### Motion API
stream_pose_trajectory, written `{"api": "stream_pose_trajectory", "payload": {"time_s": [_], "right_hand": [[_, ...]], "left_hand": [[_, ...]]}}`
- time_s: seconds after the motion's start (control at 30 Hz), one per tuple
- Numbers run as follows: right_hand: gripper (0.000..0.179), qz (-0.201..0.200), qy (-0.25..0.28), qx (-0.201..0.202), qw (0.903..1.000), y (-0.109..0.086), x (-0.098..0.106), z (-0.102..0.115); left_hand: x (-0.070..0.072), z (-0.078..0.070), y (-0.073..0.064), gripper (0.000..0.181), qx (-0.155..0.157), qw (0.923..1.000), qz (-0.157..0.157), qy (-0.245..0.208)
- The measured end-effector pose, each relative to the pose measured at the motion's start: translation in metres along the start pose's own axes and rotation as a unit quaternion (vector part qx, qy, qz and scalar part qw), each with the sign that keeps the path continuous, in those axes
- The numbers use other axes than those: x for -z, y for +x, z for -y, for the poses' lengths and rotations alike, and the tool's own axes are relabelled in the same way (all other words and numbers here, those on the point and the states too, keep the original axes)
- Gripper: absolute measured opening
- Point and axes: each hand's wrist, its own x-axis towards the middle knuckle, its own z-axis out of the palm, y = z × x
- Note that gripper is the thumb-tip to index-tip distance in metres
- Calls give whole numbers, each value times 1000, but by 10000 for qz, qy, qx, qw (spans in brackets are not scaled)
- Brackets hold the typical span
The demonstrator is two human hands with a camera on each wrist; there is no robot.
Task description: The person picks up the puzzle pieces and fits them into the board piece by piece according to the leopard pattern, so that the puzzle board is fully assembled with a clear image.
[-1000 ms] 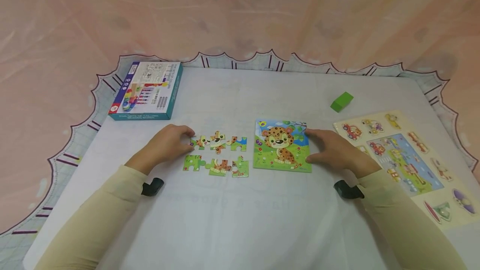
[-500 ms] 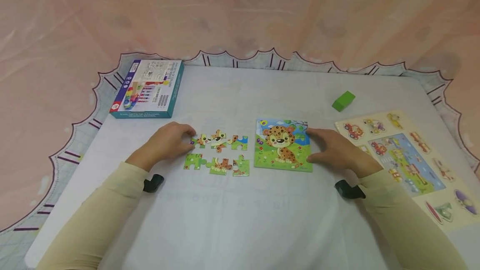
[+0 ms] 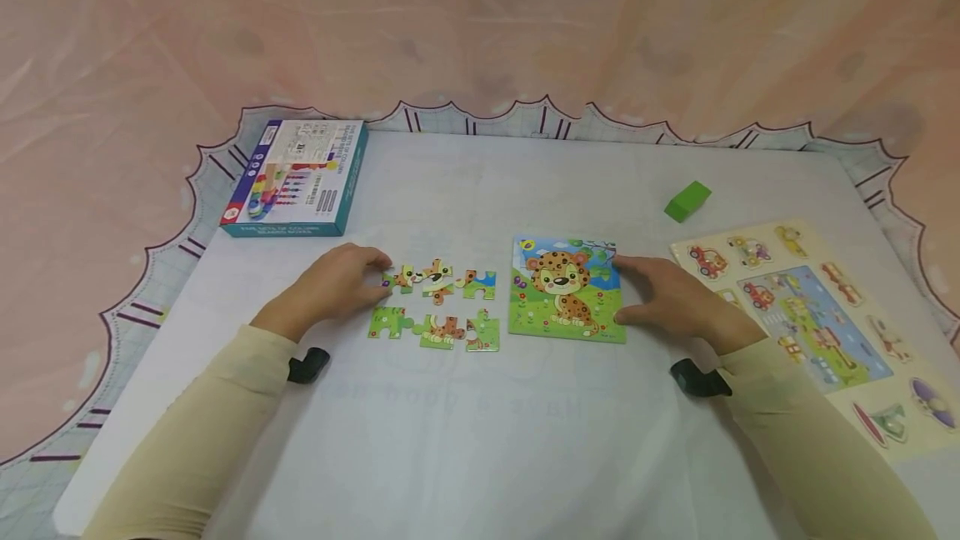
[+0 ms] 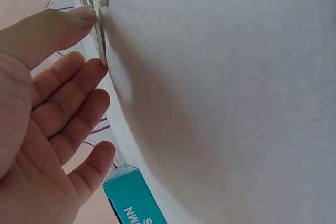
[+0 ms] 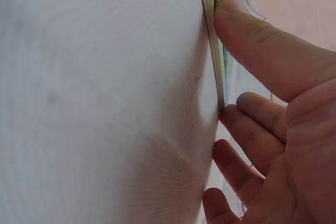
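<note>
My left hand [image 3: 337, 286] rests at the left end of the loose jigsaw pieces, thumb and forefinger spread beside the green piece [image 3: 399, 279] of the upper row. In the left wrist view, the thumb [image 4: 79, 22] meets the edge of the pieces, and the other fingers are loosely bent. Two rows of pieces [image 3: 442, 332] show parts of a leopard picture. To their right lies a square leopard picture board [image 3: 570, 319]. My right hand [image 3: 667, 298] touches its right edge with spread thumb and fingertips; the right wrist view shows the thumb [image 5: 252, 35] against the board's side.
A teal-sided box [image 3: 300, 177] lies at the back left of the white table [image 3: 450, 457]. A green block [image 3: 687, 202] sits at the back right. Beside the right forearm is a cream sheet board [image 3: 847, 273] with vehicle and toy pictures. A patterned curtain hangs behind.
The hands, pieces and picture board hold their places. Only the head view has shifted very slightly.
</note>
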Motion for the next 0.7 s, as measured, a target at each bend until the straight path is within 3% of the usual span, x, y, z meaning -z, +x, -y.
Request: {"api": "stream_pose_trajectory", "payload": {"time_s": [0.23,0.7], "right_hand": [[84,4,22,-19,10000,1,0,0],[84,-2,-2,-110,9999,1,-1,0]], "left_hand": [[5,-7,0,44,-154,9997,-162,78],[-4,-47,9,40,-790,9962,-272,239]]}}
